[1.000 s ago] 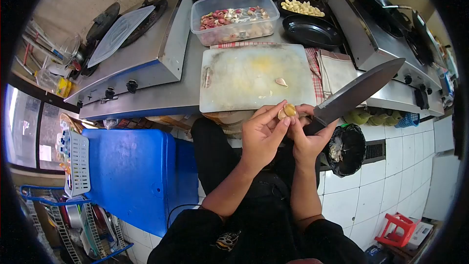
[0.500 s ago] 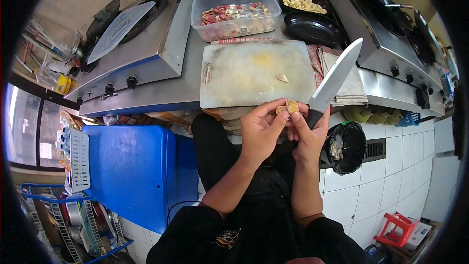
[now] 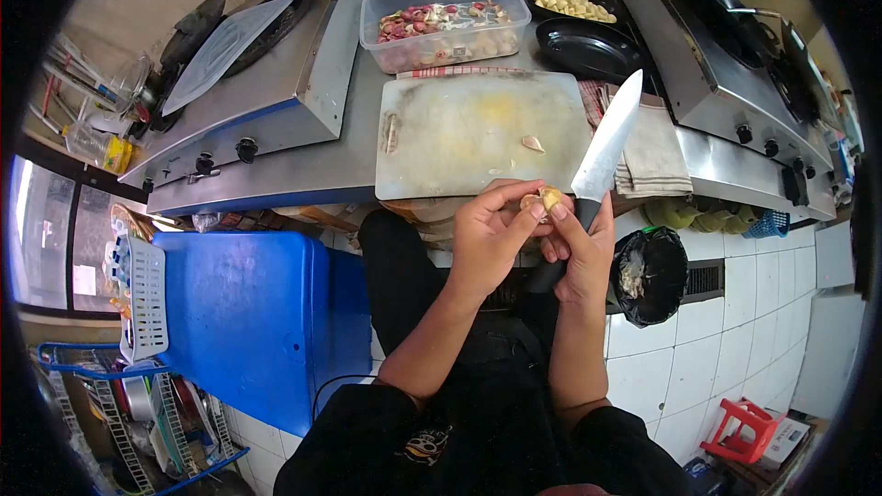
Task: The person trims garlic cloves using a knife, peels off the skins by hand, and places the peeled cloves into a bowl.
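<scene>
Between my two hands, just past the near edge of the cutting board (image 3: 441, 152), is a garlic clove (image 3: 550, 197) with papery skin partly off it. My left hand (image 3: 487, 243) pinches the clove and its loose skin between thumb and fingers. With its thumb, my right hand (image 3: 585, 257) presses on the clove's other side, while its palm and fingers grip the black handle of a large kitchen knife (image 3: 608, 142). The blade points up and away, over the board's right edge. Another unpeeled clove (image 3: 532, 143) lies on the board, among small bits of skin.
Behind the board, a clear plastic tub (image 3: 446, 60) holds shallots and garlic. Peeled cloves (image 3: 574, 5) fill a black dish, beside another black dish (image 3: 593, 49). Stoves (image 3: 266, 101) flank the counter. A black-lined bin (image 3: 675, 280) stands low right, a blue box (image 3: 239, 312) left.
The knife has swung left and more upright in my right hand, its handle now showing below the palm. Skin on the clove looks more loosened between my fingers.
</scene>
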### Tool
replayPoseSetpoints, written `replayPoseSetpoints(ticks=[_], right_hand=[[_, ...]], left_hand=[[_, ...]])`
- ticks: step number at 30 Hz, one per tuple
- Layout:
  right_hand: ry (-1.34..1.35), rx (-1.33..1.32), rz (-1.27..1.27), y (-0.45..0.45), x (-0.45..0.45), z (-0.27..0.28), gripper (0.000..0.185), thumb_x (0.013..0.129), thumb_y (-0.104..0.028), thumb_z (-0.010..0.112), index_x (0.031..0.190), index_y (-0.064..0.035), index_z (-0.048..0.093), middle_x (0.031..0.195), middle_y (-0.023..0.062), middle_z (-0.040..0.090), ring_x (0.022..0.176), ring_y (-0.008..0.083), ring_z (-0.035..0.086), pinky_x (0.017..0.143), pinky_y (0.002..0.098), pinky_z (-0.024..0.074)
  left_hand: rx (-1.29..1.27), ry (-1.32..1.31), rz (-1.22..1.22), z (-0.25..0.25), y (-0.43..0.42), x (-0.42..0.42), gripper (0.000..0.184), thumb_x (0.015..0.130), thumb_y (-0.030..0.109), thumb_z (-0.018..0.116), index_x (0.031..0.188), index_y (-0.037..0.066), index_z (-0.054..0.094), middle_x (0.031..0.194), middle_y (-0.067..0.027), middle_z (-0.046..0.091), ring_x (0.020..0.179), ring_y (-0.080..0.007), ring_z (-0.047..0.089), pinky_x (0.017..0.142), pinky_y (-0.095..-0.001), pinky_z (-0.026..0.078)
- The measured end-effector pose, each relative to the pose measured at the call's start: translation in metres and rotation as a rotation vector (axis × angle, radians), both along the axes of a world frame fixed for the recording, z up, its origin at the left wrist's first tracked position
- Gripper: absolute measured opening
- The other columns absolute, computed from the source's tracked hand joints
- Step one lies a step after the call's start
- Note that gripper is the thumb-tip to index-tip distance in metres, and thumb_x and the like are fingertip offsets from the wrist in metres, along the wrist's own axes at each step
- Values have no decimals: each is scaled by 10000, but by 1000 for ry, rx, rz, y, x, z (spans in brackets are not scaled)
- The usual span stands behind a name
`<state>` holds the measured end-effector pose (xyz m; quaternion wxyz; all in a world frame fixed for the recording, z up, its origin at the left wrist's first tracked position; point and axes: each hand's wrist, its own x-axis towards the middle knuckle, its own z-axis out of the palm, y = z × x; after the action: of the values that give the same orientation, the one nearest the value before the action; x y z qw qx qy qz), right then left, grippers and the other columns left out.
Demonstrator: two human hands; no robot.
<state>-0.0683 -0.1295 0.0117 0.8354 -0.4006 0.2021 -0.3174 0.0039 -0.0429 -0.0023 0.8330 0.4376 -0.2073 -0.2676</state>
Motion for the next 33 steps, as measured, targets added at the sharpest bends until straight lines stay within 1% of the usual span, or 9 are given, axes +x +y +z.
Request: replayPoseSetpoints(ticks=[7, 10, 12, 15, 19, 22, 24, 27, 33], right_hand=[[41, 0, 1, -1, 1, 1, 496, 792, 14, 654, 1219, -30, 406, 760, 48, 560, 449, 55, 418, 376, 196, 353], [10, 79, 53, -4, 0, -2, 452, 799, 9, 650, 1188, -30, 424, 753, 40, 551, 444, 48, 404, 377, 195, 350], [-27, 207, 161, -8, -1, -6, 410, 809, -3, 646, 1161, -32, 438, 752, 34, 544, 440, 42, 392, 378, 195, 347], [-15, 232, 179, -7, 0, -2, 396, 816, -13, 641, 1158, -30, 442, 736, 29, 541, 434, 39, 388, 377, 197, 345], [15, 157, 109, -4, 2, -4, 404, 816, -7, 637, 1168, -28, 440, 718, 24, 539, 432, 42, 386, 375, 199, 344], [28, 127, 90, -4, 2, -6, 422, 811, -9, 644, 1177, -25, 436, 709, 22, 541, 432, 46, 389, 374, 204, 344], [43, 76, 77, -3, 2, -6, 437, 804, -18, 657, 1181, -21, 434, 715, 27, 546, 433, 51, 395, 373, 209, 343], [62, 56, 71, -3, 3, -5, 453, 797, -22, 667, 1185, -20, 432, 713, 31, 547, 432, 55, 400, 372, 212, 344], [56, 51, 68, -4, 4, -4, 468, 787, -11, 673, 1187, -19, 430, 717, 37, 552, 432, 57, 411, 372, 213, 349]], left_hand=[[7, -2, -18, -4, 2, 3, 256, 878, 7, 582, 1119, -77, 565, 1040, -145, 617, 904, -173, 627, 771, -304, 569], [15, -44, -14, -5, 3, 5, 253, 881, 7, 579, 1119, -77, 563, 1039, -145, 617, 897, -171, 628, 770, -306, 569], [19, -64, -16, -3, 3, 6, 254, 884, 10, 576, 1122, -76, 562, 1035, -145, 618, 884, -172, 632, 763, -307, 569], [-12, -27, 40, 2, 1, 3, 252, 884, 6, 574, 1120, -81, 560, 1023, -143, 622, 857, -173, 638, 751, -300, 568], [46, -62, 29, -5, 2, 4, 286, 871, -13, 588, 1143, -89, 539, 1067, -138, 598, 857, -147, 630, 739, -266, 553], [52, -76, 16, -1, 5, 2, 290, 860, -28, 594, 1139, -92, 542, 1040, -149, 612, 853, -147, 632, 722, -261, 551], [126, -11, 6, 2, 6, 3, 295, 854, -38, 595, 1138, -96, 542, 1009, -159, 624, 852, -148, 633, 722, -258, 548], [100, -50, 34, -5, 4, 4, 298, 851, -19, 614, 1134, -91, 553, 985, -151, 642, 800, -157, 643, 731, -276, 548], [33, -6, -17, -9, 5, 7, 300, 851, -33, 603, 1142, -88, 556, 947, -133, 648, 795, -133, 628, 723, -265, 536]])
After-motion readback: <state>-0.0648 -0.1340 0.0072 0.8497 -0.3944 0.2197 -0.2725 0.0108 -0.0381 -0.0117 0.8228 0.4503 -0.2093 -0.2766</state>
